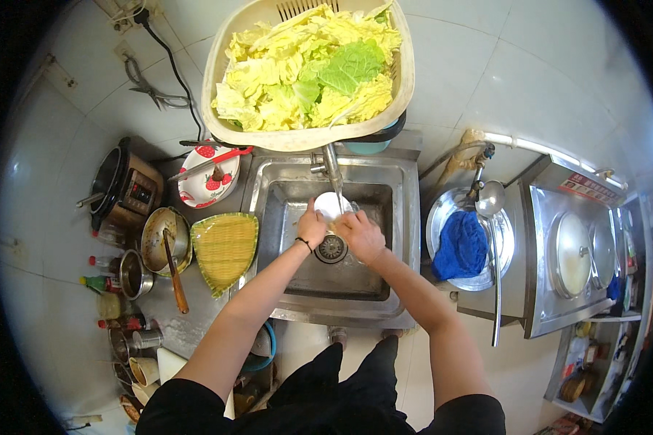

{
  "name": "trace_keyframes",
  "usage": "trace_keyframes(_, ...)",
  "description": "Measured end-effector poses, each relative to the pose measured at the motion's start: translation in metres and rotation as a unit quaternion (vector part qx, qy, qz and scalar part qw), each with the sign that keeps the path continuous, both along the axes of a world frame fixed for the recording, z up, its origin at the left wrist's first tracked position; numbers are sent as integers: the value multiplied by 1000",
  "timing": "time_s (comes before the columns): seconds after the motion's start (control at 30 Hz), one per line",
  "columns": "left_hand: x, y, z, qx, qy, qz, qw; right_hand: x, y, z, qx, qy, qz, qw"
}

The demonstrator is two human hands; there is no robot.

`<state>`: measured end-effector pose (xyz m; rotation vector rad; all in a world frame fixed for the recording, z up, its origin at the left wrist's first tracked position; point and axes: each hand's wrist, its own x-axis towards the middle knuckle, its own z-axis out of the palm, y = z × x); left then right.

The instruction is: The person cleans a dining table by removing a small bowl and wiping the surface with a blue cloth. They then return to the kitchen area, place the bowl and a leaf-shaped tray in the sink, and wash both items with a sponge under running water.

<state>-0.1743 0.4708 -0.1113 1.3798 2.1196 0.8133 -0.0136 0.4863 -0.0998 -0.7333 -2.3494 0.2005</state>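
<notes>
Under the running tap (332,167), a small white round dish (331,204), seemingly a bowl, is held over the steel sink (268,308). My left hand (313,225) grips its left side, thumb and fingers at the rim. My right hand (363,235) is closed at the dish's right side, its fingertips partly hidden by water and blur. Just below the hands lies the round drain strainer (331,249) in the basin floor.
A large cream basket (214,80) of cabbage leaves (305,72) stands beyond the sink. To the left are a woven tray (225,250), a strawberry-patterned plate (214,192), a pan (156,246) and a cooker (127,188). A basin with blue cloth (461,245) and a ladle (495,261) sit right.
</notes>
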Motion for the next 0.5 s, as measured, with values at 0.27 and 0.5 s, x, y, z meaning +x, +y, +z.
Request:
trace_keyframes(0.27,5,-5,-13,91,9,57,994,-17,-16,15,-110,19,-15,994)
trace_keyframes(0.5,-13,-11,-6,-3,31,-48,998,8,23,-15,91,-192,22,977)
